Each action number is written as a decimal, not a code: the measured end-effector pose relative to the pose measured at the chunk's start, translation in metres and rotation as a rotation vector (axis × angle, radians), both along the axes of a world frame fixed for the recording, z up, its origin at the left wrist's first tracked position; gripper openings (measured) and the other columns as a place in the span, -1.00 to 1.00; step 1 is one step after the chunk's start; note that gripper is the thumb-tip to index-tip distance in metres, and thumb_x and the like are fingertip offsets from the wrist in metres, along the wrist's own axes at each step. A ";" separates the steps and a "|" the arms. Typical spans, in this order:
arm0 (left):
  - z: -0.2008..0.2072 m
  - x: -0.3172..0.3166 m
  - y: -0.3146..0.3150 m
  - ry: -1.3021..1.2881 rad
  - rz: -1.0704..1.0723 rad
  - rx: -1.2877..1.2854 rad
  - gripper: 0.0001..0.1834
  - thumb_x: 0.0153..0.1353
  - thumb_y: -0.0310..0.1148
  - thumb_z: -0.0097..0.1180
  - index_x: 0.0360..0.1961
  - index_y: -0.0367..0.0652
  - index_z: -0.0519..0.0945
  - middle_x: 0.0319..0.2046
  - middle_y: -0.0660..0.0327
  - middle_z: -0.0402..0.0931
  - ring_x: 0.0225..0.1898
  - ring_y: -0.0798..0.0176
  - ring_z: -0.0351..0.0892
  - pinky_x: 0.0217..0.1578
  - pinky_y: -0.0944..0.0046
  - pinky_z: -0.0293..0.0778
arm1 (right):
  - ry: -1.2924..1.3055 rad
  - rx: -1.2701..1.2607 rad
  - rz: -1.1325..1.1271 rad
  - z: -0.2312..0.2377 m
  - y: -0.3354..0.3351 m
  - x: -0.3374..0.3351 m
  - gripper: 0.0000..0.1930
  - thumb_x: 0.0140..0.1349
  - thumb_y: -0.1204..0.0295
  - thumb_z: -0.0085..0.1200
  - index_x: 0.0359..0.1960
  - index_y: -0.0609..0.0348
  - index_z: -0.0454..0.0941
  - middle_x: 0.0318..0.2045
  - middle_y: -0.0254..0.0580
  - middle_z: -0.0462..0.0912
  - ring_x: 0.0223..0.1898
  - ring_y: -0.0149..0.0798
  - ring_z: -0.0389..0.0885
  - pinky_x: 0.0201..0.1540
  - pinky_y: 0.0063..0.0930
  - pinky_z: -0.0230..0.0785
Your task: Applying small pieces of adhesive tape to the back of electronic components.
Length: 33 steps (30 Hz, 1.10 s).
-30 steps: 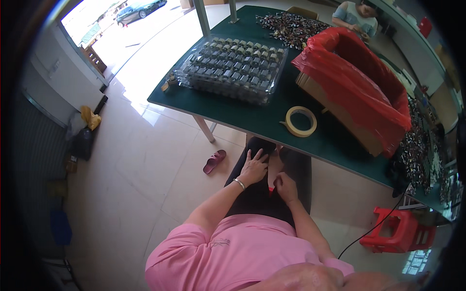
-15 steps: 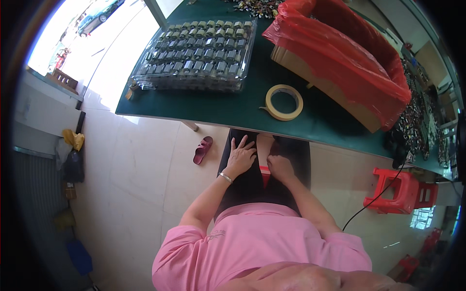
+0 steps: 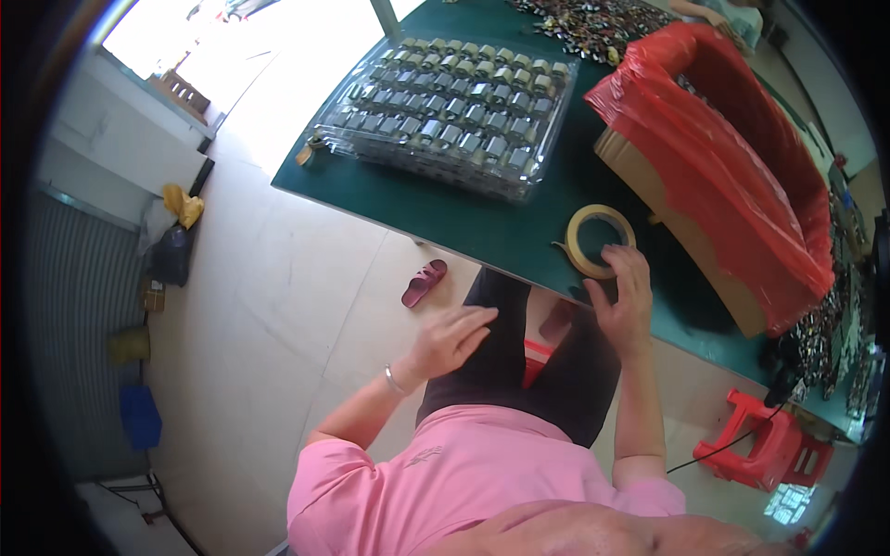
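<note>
My right hand (image 3: 625, 301) is at the front edge of the green table, with its fingertips over the near right side of a roll of yellowish masking tape (image 3: 574, 243). The thumb and fingers are spread, and whether they touch the roll I cannot tell. The roll lies flat, a short loose end sticking out at its left. In the air left of my lap is my left hand (image 3: 450, 341), wearing a bracelet, its fingers stretched out and holding nothing. Clear plastic trays (image 3: 338, 148) filled with rows of small metal parts sit stacked on the table, left of the tape.
A cardboard box (image 3: 677, 222) lined with a red plastic bag (image 3: 714, 157) stands right of the tape on the green table (image 3: 436, 208). Loose small parts (image 3: 603, 23) are heaped behind. Another person's arm (image 3: 700, 13) shows at the far right. A red stool (image 3: 756, 445) stands lower right.
Both hands have left my thighs. The right has risen and reached forward to the tape; the left has lifted off to the left. The view has turned, shifting the table rightward.
</note>
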<state>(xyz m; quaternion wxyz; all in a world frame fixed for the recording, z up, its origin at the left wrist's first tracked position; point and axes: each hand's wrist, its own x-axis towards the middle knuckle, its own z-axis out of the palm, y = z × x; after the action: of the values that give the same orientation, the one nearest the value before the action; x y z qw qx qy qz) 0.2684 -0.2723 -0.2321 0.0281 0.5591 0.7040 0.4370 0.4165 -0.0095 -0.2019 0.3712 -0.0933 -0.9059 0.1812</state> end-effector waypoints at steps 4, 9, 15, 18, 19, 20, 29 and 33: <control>0.080 -0.079 0.011 0.374 0.185 0.247 -0.76 0.14 -0.61 0.20 -0.13 -0.29 0.66 -0.19 0.04 0.68 -0.24 0.02 0.69 -0.23 0.21 0.61 | -0.046 -0.010 0.022 0.004 -0.005 -0.004 -0.52 0.09 0.45 0.31 0.07 0.24 0.46 0.01 0.00 0.56 0.10 0.09 0.50 0.30 0.06 0.25; 0.139 -0.208 0.047 0.166 0.463 0.269 -0.81 0.33 -0.44 0.11 -0.12 -0.20 0.70 -0.21 0.05 0.70 -0.24 0.11 0.70 -0.21 0.28 0.56 | -0.163 0.023 -0.020 0.001 -0.003 -0.003 -0.54 0.10 0.47 0.29 0.06 0.25 0.48 -0.06 0.01 0.59 0.08 0.06 0.53 0.37 0.11 0.18; 0.124 -0.351 0.071 0.333 0.730 -0.108 -0.74 0.32 -0.24 0.08 -0.11 -0.07 0.72 -0.15 0.02 0.67 -0.12 0.04 0.66 -0.03 0.11 0.50 | -0.126 0.024 -0.014 -0.003 -0.003 -0.002 -0.57 0.07 0.52 0.28 0.01 0.25 0.50 -0.12 0.00 0.59 0.03 0.04 0.55 0.36 0.10 0.21; 0.123 -0.356 0.092 0.385 0.611 -0.189 -0.73 0.27 -0.23 0.12 -0.14 -0.08 0.74 -0.12 -0.01 0.66 -0.05 -0.06 0.62 0.03 0.06 0.47 | -0.089 0.043 -0.014 -0.006 0.000 0.001 -0.58 0.05 0.52 0.30 -0.02 0.25 0.52 -0.14 -0.01 0.59 0.01 0.03 0.55 0.34 0.08 0.24; 0.121 -0.355 0.100 0.355 0.535 -0.179 -0.72 0.27 -0.22 0.12 -0.14 -0.10 0.73 -0.12 -0.01 0.66 -0.05 -0.08 0.62 0.03 0.06 0.47 | -0.090 0.044 -0.027 -0.006 0.000 0.001 -0.58 0.05 0.52 0.30 -0.02 0.25 0.52 -0.14 -0.01 0.59 0.01 0.03 0.55 0.34 0.08 0.24; 0.126 -0.338 0.116 0.321 0.448 -0.169 -0.71 0.27 -0.21 0.13 -0.13 -0.11 0.73 -0.12 -0.01 0.66 -0.06 -0.09 0.62 0.03 0.06 0.47 | -0.081 0.041 -0.021 -0.006 0.000 0.000 -0.59 0.04 0.53 0.30 -0.04 0.25 0.52 -0.14 -0.02 0.59 0.01 0.03 0.55 0.33 0.07 0.25; 0.131 -0.214 0.207 0.314 -0.116 -0.193 -0.64 0.34 -0.16 0.09 0.00 -0.16 0.65 -0.05 0.03 0.58 0.06 -0.04 0.53 0.12 0.10 0.42 | -0.040 0.009 -0.001 -0.002 0.001 -0.002 -0.61 -0.01 0.55 0.32 -0.10 0.21 0.53 -0.15 -0.05 0.60 -0.01 0.01 0.56 0.30 0.02 0.29; 0.115 -0.203 0.227 0.621 -0.035 -0.269 -0.61 0.36 -0.17 0.06 0.15 -0.03 0.58 0.10 0.04 0.47 0.21 -0.03 0.38 0.21 0.02 0.33 | -0.025 0.022 -0.001 -0.001 0.000 -0.001 -0.63 0.00 0.55 0.32 -0.11 0.21 0.54 -0.18 -0.09 0.60 -0.04 -0.03 0.57 0.31 0.02 0.28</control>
<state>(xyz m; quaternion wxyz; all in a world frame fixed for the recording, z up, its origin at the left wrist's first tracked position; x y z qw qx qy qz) 0.0657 -0.0456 -0.1168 -0.1069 0.6688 0.7206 0.1484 0.4154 -0.0099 -0.2026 0.3607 -0.0918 -0.9125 0.1697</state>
